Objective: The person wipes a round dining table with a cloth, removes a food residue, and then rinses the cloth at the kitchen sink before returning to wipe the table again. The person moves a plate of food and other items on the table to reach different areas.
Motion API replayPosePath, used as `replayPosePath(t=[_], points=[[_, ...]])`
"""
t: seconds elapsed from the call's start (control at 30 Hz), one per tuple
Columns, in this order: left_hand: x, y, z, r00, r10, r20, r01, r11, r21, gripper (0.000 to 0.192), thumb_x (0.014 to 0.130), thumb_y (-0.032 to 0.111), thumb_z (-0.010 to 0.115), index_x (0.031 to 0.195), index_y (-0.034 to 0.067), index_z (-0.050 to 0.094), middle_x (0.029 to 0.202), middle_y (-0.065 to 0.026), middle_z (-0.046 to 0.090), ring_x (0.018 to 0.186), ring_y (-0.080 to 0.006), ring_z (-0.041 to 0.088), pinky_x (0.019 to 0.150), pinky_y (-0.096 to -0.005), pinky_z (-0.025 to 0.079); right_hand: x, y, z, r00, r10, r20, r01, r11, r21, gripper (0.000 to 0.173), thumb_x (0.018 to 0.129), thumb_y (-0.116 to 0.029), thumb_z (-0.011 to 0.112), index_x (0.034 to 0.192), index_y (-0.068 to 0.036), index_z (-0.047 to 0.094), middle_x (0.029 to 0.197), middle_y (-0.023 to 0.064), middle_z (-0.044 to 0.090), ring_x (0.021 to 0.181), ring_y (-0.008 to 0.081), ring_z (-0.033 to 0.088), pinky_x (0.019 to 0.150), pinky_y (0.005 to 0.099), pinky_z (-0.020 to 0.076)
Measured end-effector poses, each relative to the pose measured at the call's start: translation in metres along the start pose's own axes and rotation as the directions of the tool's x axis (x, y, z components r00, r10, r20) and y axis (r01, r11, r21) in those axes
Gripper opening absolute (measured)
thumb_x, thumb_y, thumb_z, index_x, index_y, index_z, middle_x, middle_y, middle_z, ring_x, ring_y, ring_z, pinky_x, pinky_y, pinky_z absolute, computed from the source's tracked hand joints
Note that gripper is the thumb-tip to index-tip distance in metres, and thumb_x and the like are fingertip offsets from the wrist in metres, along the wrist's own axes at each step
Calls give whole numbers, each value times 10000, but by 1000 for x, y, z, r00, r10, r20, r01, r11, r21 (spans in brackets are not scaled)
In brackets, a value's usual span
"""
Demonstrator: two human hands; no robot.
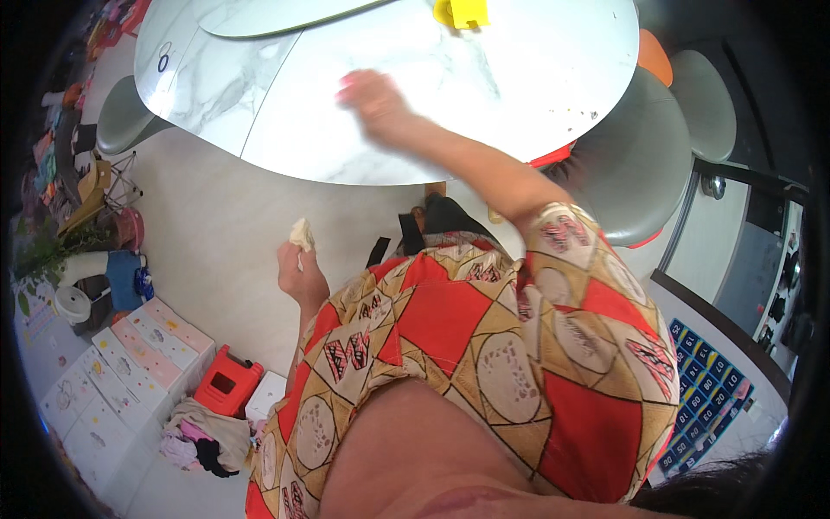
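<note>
My right hand (376,100) is over the white marble-patterned table (285,143), its arm stretched out from the right. Motion blurs this hand; its fingers look curled, with pink at the tips, and whether it grips anything is unclear. Lower down at the left, beyond the table's near edge, my left hand (301,276) pinches a crumpled cream-white piece (301,233), perhaps tissue or cloth, above the floor. Small dark bits (587,115) lie scattered near the table's right rim.
A raised round turntable (272,19) and a yellow object (463,13) are on the table's far side. Two ring-shaped bands (164,58) lie at its left. A grey padded chair (629,156) stands close on the right. Drawers (136,363) and a red case (227,383) are at lower left.
</note>
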State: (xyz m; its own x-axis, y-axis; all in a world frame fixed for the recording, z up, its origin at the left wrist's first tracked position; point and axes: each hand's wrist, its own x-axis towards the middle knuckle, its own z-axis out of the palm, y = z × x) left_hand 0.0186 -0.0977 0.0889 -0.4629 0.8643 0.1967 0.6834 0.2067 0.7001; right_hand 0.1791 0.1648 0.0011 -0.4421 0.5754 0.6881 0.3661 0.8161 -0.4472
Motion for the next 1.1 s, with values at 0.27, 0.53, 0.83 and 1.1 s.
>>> replayPosePath(t=[0.27,0.53,0.83,1.1], points=[[8,73,35,989,-134,63,139,987,-76,237,816,-34,532,1029,-24,635,932,-107,605,826,-207,581,729,-294,473,78,25,5,837,135,531,-20,976,-216,294,928,-276,460,1166,-148,576,1341,81,471,1307,243,348,1075,485,253],[7,39,26,991,-107,77,110,993,-40,214,819,-33,522,1005,-34,628,925,-97,600,828,-194,575,731,-285,470,30,92,-62,908,385,164,-246,808,-535,309,921,-274,463,1200,-162,532,1304,71,465,1288,226,359,1059,507,265],[10,20,10,994,-114,0,113,990,-84,192,836,-41,519,996,-55,624,959,-89,595,832,-174,566,729,-261,462,7,171,-97,960,260,101,-222,931,-288,200,848,-110,556,1040,-103,608,1044,106,620,1056,292,553,911,434,442],[-5,-2,-7,980,-199,-22,195,975,-106,168,828,-36,541,970,-54,629,930,-107,606,834,-190,570,729,-281,467,60,-21,18,964,-49,261,31,997,73,344,712,53,566,1000,-131,605,1120,85,597,1079,275,545,955,423,419]])
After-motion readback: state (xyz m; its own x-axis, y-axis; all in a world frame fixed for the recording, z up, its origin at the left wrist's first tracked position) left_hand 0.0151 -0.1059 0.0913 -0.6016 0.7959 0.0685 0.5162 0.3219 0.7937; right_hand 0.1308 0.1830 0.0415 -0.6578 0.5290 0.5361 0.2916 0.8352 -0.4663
